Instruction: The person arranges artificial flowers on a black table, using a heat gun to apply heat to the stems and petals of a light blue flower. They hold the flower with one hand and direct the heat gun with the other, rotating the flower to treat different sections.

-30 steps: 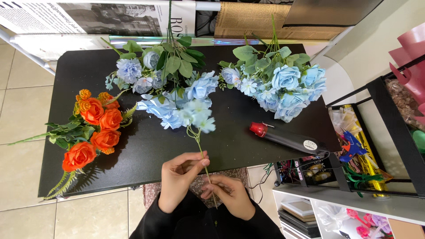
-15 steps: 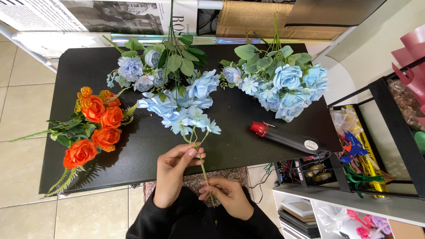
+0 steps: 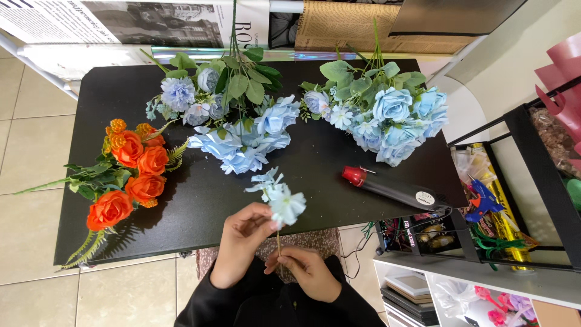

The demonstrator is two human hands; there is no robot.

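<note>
Head view: left hand [image 3: 242, 242] has its fingers [image 3: 261, 225] pinched shut on the upper stem of a pale blue flower sprig [image 3: 279, 197], just below the blossoms. Right hand [image 3: 308, 271] has its fingers [image 3: 284, 260] closed on the same stem lower down. The sprig stands upright above both fingertips, over the near edge of the black table [image 3: 200, 200]. A red-tipped glue gun [image 3: 393, 189] lies right of the fingers, apart from them.
</note>
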